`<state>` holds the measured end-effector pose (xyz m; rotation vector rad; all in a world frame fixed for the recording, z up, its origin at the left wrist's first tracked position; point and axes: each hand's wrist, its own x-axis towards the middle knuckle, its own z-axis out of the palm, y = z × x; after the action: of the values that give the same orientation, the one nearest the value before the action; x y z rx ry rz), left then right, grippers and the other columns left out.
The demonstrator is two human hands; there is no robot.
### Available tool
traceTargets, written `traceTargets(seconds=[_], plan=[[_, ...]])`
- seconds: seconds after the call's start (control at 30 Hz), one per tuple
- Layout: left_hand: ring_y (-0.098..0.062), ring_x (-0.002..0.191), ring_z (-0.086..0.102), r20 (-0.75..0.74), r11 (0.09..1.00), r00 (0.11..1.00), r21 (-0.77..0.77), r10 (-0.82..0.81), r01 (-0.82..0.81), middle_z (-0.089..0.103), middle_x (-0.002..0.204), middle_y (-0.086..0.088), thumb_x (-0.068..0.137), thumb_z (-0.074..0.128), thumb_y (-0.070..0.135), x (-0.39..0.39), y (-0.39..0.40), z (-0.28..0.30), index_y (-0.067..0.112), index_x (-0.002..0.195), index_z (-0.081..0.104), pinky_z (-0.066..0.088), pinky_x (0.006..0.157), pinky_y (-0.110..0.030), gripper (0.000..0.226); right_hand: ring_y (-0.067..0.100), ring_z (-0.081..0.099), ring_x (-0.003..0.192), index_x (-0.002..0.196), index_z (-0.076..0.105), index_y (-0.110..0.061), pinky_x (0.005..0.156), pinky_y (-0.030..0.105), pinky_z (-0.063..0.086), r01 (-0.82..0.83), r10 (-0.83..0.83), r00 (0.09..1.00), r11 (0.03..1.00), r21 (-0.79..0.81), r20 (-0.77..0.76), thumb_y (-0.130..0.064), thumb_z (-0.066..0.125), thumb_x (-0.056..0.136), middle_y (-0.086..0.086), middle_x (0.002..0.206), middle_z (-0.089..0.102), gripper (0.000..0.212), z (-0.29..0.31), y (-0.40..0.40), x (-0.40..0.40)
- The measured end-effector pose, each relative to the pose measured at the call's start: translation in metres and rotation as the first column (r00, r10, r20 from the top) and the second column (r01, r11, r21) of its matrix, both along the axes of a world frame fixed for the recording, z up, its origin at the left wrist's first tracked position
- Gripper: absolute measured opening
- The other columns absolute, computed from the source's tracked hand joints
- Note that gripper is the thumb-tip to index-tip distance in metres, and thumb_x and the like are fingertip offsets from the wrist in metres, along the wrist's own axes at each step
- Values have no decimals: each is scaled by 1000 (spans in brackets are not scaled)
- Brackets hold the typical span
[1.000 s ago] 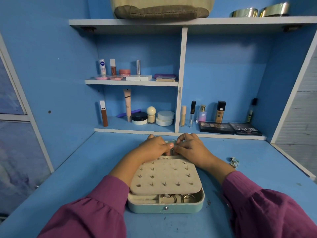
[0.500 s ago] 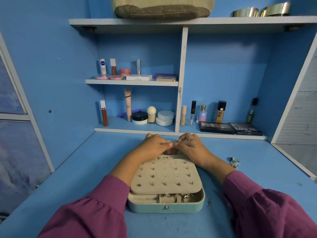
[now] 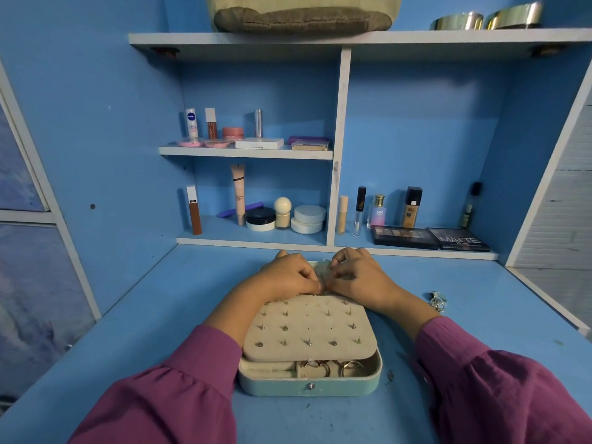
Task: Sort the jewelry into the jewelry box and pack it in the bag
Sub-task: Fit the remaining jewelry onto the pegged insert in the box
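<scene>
Little has shifted: both hands have only crept slightly farther from the camera. Nearest, the mint-green jewelry box (image 3: 310, 384) sits on the blue tabletop (image 3: 144, 315), its beige stud-pinned insert (image 3: 307, 331) uppermost. Beyond its far edge, left hand (image 3: 288, 277) and right hand (image 3: 362, 277) meet, fingers curled, seemingly pinching something tiny between them.

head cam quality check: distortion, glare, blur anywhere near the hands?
Head view: wide-angle bowing bends the shelf frame edges; lighting soft and even, glare only on the metal tins up top; jewelry box sharp; whatever the left hand and right hand work on is too small to resolve.
</scene>
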<state>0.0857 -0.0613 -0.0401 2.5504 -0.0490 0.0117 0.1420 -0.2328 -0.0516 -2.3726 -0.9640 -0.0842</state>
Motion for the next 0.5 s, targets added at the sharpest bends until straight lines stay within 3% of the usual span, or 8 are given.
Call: traceTargets(seconds=[0.23,0.4,0.5], plan=[[-14,112,36,25,1000,1000,18,6,-7,55,90,12,85,67,33,1,0,0,32,70,65,38,101,-39,15,11,33,103,89,74,-13,92,28,28,-9,10,1000,999,-42,20,-32,62,88,-11,104,47,22,-1,-1,2],[-19,115,41,134,978,979,-163,151,-129,56,90,11,90,59,21,1,-1,2,20,87,73,38,100,-35,14,10,36,103,85,74,-24,94,27,29,54,-46,998,985,167,-52,-21,51,94,-11,96,50,25,0,-3,1],[-20,111,38,102,976,979,-143,178,-163,60,89,4,88,58,21,1,-3,4,13,86,77,37,90,-30,21,9,36,102,87,74,-29,92,25,27,68,-49,994,977,200,-100,-25,45,97,-14,95,48,31,1,-5,1]])
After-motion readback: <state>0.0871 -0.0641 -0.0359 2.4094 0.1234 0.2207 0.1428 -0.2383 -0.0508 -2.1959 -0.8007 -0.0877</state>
